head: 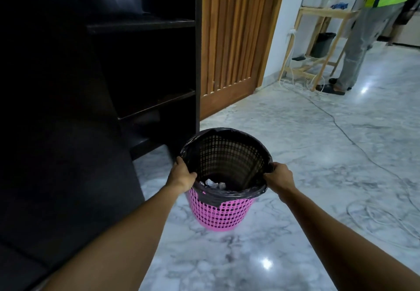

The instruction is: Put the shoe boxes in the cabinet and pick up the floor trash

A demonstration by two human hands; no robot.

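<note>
Pink mesh bin [223,213] held at its rim, left hand [181,175] and right hand [278,177] clamped on opposite sides for balance; crumpled trash [212,183] lies inside, bin just beside the dark cabinet [145,68].

Your left hand [181,175] and right hand [278,176] grip opposite sides of the pink basket [221,213] at its rim, over the black liner bag [227,196]. Crumpled trash [212,184] lies at the bottom. The dark cabinet [141,63] stands open just left; marble floor [295,143] lies underneath.
</note>
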